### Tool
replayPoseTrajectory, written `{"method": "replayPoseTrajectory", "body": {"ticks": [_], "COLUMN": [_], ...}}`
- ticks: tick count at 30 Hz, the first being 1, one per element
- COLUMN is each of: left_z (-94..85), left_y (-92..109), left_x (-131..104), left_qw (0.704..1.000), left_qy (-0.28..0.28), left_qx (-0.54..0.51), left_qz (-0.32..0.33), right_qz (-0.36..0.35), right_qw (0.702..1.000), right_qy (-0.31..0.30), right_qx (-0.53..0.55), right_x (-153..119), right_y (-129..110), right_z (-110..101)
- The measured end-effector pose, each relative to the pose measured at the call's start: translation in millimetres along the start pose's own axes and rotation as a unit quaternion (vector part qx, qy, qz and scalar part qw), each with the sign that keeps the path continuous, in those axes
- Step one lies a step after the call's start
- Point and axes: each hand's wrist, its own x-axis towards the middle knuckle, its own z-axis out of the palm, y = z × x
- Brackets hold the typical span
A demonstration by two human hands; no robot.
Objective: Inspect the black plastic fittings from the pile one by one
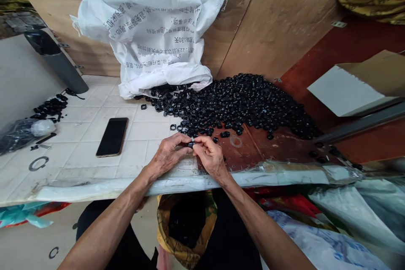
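Observation:
My left hand and my right hand meet just above the table's front part, fingertips pinched together. Between them is a small black ring-shaped plastic part, held from both sides. Something small and pale shows at its top, too small to name. Right behind my hands spreads a big heap of similar black ring parts, with a few loose ones near my fingers. Below the table edge, between my legs, an open yellow sack holds dark contents that I cannot make out singly.
A white printed sack leans on the wooden board behind the heap. Left of my hands lie a phone, a flat grey ring and a bag of black parts. A grey cylinder stands farther back. An open carton sits right.

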Motion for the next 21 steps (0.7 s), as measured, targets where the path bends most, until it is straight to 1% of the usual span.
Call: {"method": "replayPoseTrajectory", "body": {"ticks": [2,4,6,8,11,15,17,21], "left_z": [-0.6,-1.0,-1.1,-0.9,-0.7,-1.1,-1.4,-2.3], "left_y": [-0.3,-0.7,-1.0,-0.9,-1.0,-1.3,-1.1,0.3], "left_x": [-0.6,-1.1,-1.2,-1.1,-1.2,-2.0,-2.0,-1.2], "left_qw": [1.0,1.0,1.0,1.0,1.0,1.0,1.0,1.0], "left_qy": [0.001,-0.01,-0.015,-0.012,-0.008,0.001,0.002,-0.006], "left_qx": [0.003,0.007,0.009,0.01,0.011,0.014,0.01,0.008], "left_qz": [-0.005,-0.005,-0.006,-0.011,-0.017,-0.017,-0.016,-0.017], "right_qz": [0.01,0.013,0.002,-0.011,-0.011,-0.02,-0.024,-0.021], "right_qw": [1.0,0.999,0.997,0.995,0.997,0.995,0.996,0.998], "right_qy": [-0.012,-0.013,-0.007,0.001,-0.007,-0.007,-0.001,-0.013], "right_qx": [0.002,-0.029,-0.077,-0.097,-0.079,-0.1,-0.089,-0.063], "right_x": [0.0,1.0,2.1,2.6,1.8,0.8,0.6,-0.1], "right_y": [-1.7,-2.8,-3.4,-3.5,-3.1,-3.0,-3.3,-3.2], "right_z": [-0.6,-0.3,0.5,1.2,1.3,0.9,0.7,0.3]}}
